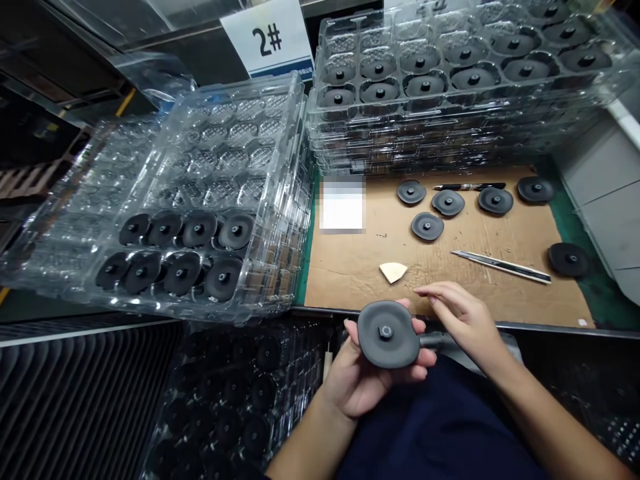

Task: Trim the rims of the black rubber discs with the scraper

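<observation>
My left hand (356, 380) holds a dark grey round disc (388, 333) with a small hub in its middle, face up, just below the table's front edge. My right hand (457, 313) hovers to the right of the disc with its fingers loosely curled, and something dark pokes out beside the disc under them; I cannot make out what it is. Several more discs (427, 226) lie loose on the brown cardboard sheet (350, 273).
A clear plastic tray (190, 200) at left holds two rows of discs. A stack of filled trays (450, 80) stands at the back right. A utility knife (503, 265), a pen (470, 187), a small cream wedge (393, 271) and a "2#" sign (270, 37) are nearby.
</observation>
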